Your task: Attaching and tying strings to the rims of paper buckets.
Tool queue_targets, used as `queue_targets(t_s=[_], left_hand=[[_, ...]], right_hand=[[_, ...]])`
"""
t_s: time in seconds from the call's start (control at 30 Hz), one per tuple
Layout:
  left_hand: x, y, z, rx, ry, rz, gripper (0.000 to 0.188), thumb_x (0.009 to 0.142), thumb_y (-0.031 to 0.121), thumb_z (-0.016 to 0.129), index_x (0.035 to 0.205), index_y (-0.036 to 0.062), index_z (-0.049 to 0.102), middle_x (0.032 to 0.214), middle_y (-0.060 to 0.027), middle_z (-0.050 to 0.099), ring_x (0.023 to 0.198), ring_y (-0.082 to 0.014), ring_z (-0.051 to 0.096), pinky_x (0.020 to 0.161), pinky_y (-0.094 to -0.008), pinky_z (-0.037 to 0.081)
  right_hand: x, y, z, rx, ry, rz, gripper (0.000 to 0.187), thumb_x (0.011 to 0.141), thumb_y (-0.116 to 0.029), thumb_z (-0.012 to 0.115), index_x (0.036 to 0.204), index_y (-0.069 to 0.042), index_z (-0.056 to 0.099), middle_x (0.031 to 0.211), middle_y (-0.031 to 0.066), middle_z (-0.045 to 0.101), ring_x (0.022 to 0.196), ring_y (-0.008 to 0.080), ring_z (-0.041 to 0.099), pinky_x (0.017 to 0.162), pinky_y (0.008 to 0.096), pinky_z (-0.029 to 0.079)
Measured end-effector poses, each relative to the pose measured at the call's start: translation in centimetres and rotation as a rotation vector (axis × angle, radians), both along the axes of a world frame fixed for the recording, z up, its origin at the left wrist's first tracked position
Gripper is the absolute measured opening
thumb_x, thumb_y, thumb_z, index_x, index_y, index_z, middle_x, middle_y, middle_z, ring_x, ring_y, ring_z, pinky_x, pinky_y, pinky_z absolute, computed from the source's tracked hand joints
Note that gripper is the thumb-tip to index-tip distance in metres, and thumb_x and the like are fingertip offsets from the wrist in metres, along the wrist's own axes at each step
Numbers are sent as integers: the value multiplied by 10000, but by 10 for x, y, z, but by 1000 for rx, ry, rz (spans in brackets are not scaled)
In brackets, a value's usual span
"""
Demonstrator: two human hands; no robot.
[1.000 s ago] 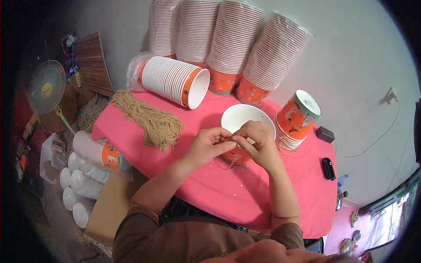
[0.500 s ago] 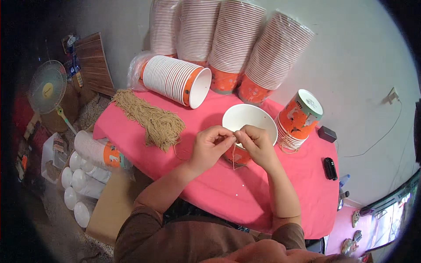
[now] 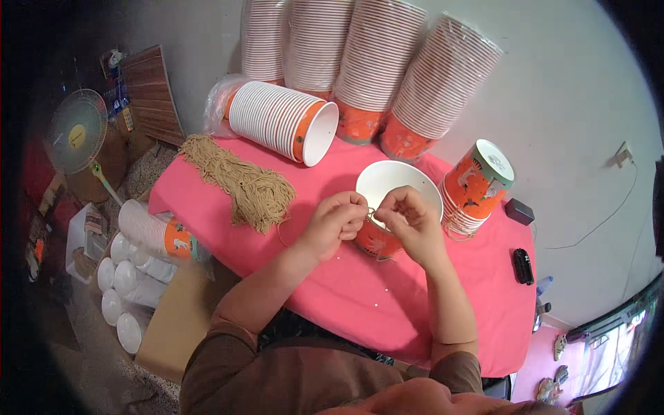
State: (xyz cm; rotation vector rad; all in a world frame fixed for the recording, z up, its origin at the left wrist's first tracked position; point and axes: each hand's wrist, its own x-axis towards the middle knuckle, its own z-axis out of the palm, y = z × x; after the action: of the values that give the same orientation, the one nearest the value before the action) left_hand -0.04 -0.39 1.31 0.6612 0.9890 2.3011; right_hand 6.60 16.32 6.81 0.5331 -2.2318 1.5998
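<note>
An orange paper bucket (image 3: pixel 378 242) with a white inside stands upright at the middle of the table, under my hands. Between my fingertips, at its near rim, a thin tan string (image 3: pixel 372 215) forms a small loop. My left hand (image 3: pixel 335 225) pinches the string with thumb and forefinger, the other fingers curled. On the other side of the loop, my right hand (image 3: pixel 413 227) has its thumb and forefinger close together at the string, partly hiding it. A bundle of tan strings (image 3: pixel 242 185) lies on the table to the left.
Tall wrapped stacks of paper buckets (image 3: pixel 377 59) lean on the wall; another stack (image 3: pixel 273 121) lies sideways. Upside-down buckets (image 3: pixel 477 183) stand right, near a black box (image 3: pixel 519 211) and a small black object (image 3: pixel 523 266). Left of the pink-covered table (image 3: pixel 332 297) are a carton (image 3: pixel 187 311) and a fan (image 3: pixel 77 135).
My fingertips have moved slightly apart, and a loop of string now shows between them. The string end that hung down in front of the bucket has shifted. The view has moved a little.
</note>
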Motion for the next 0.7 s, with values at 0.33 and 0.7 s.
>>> queue_targets(t_s=[0.33, 0.7], left_hand=[[4, 0, 4, -15, -80, -75, 79, 900, 146, 589, 928, 72, 579, 690, 69, 452, 519, -5, 342, 442, -163, 254], [5, -1, 4, -138, 99, 95, 77, 928, 95, 568, 973, 37, 592, 707, 66, 464, 536, -8, 350, 457, -168, 263]], right_hand=[[4, -6, 5, 275, 187, -80, 105, 824, 40, 640, 910, -19, 629, 812, 0, 569, 687, 51, 505, 582, 212, 401], [-6, 9, -1, 143, 161, -189, 29, 863, 13, 606, 876, 3, 582, 765, 33, 558, 633, 77, 508, 538, 216, 392]])
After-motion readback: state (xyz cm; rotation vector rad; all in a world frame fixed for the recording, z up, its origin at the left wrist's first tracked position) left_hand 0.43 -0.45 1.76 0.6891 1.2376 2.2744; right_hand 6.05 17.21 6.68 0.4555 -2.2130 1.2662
